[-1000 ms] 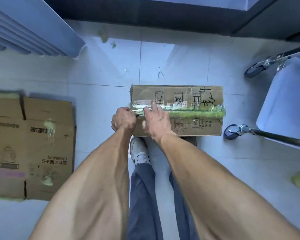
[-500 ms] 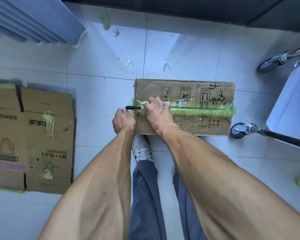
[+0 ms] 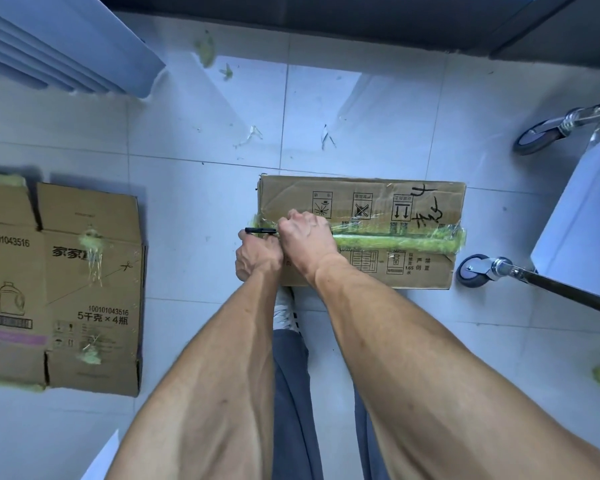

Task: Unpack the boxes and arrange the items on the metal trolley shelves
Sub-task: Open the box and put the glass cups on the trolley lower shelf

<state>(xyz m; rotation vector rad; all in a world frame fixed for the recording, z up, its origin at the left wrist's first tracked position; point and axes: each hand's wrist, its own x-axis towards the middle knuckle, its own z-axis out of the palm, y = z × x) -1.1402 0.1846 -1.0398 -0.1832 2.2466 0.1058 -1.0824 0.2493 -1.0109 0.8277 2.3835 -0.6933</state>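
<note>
A sealed cardboard box [image 3: 378, 199] lies on the tiled floor, with green tape [image 3: 399, 239] running along its top seam. My left hand [image 3: 257, 261] is curled at the box's left end and holds a thin black pen-like tool [image 3: 260, 231] level with the tape's end. My right hand [image 3: 307, 237] sits on the box top right beside it, fingers curled down onto the tape's left end. The metal trolley [image 3: 582, 223] stands at the right; only its castors [image 3: 475, 271] and part of a pale shelf show.
A flattened, printed cardboard box [image 3: 87, 289] lies on the floor at the left. Scraps of green tape and film [image 3: 205, 50] are scattered on the tiles. A pale ribbed unit [image 3: 59, 39] fills the top left. My shoe [image 3: 284, 313] is just below the box.
The black tool now sticks out to the left between my hands; a second ago it was hidden. My right hand's fingers have curled onto the tape. The view has shifted slightly.
</note>
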